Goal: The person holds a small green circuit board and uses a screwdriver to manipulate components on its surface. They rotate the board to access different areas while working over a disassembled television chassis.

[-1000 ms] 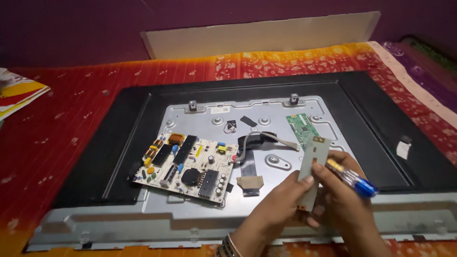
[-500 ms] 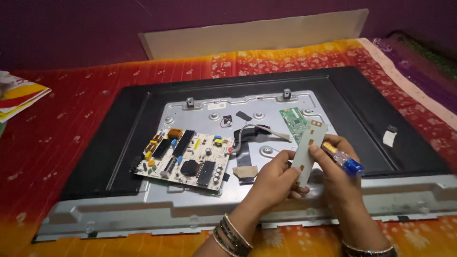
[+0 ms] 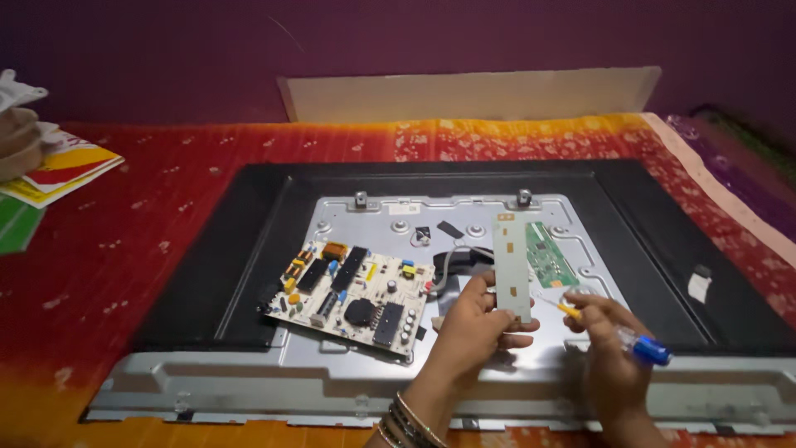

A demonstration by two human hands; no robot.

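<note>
Fingers [image 3: 489, 300] of the left hand [image 3: 474, 328] gripped a grey strip [image 3: 511, 267] upright, while the right hand [image 3: 604, 344] clasped a screwdriver [image 3: 618, 334] beside a green board [image 3: 549, 255].

Two circuit boards show: one white power board [image 3: 352, 294] left of the left hand [image 3: 473, 323] and one small green board [image 3: 549, 255] just above the right hand [image 3: 604, 348]. There is one pale metal strip [image 3: 512, 265], one blue-handled screwdriver [image 3: 634, 343], and two hands.
</note>
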